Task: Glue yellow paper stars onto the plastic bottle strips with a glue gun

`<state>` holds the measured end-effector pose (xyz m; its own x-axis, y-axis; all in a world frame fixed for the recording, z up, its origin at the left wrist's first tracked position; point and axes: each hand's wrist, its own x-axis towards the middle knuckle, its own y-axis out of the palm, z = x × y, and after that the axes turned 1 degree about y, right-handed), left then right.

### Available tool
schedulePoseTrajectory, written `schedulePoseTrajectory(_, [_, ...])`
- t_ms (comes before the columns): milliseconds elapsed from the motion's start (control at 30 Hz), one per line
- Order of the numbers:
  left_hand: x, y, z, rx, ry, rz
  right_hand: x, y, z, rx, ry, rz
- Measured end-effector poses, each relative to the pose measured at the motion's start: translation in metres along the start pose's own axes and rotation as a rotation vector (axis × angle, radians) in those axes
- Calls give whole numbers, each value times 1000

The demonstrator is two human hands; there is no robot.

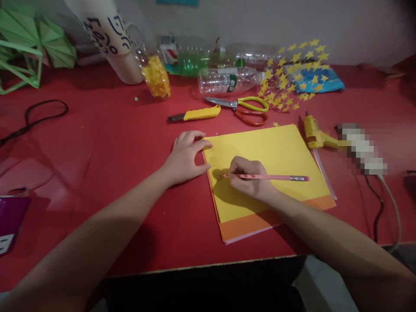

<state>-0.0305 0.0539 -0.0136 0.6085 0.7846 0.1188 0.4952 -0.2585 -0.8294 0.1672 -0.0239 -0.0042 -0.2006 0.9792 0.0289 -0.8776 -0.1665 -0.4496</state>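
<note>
A yellow sheet of paper [273, 147] tops a stack on the red table, with an orange sheet [250, 223] showing along its near edge. My right hand [248, 175] is closed around a pink pencil [279, 177], its eraser end pointing right. The pencil's tip is at the left part of the yellow sheet; whether it touches the paper I cannot tell. At the stack's left edge rests my left hand [190, 156], fingers apart and holding nothing, its thumb and fingertips on the paper's border.
Behind the paper lie a yellow utility knife [202, 114] and scissors [238, 104]. A yellow glue gun [313, 132] is at the right. Plastic bottles [221, 82], a cup of yellow pieces [156, 78] and a cluster of yellow stars [282, 80] line the back.
</note>
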Motion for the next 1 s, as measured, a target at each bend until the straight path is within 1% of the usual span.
schedulePoseTrajectory(167, [0, 0, 0, -5, -3, 3, -1, 0, -1, 1, -3, -22])
schedulePoseTrajectory(400, [0, 0, 0, -12, -5, 1, 0, 0, -1, -13, -10, -6])
schedulePoseTrajectory(567, [0, 0, 0, -12, -13, 9, 0, 1, 0, -9, -12, 23])
schedulePoseTrajectory(1000, [0, 0, 0, -1, -10, 3, -2, 0, 0, -45, -106, 105])
